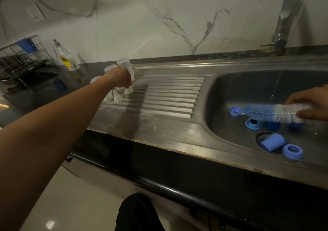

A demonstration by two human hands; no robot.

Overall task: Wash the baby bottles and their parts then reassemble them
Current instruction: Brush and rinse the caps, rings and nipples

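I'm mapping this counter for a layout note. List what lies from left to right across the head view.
Wire dish rack → dish soap bottle → left hand gripping a clear baby bottle → ribbed drainboard → blue bottle ring → faucet → right hand holding the bottle brush.

I have a single view, worn on the head, looking forward and down at the surface [177,159] from standing height. It faces the wall [159,17] at twelve o'clock, tilted a little. The sink [230,88] sits close at two o'clock, the drying rack [21,56] far off at ten o'clock.
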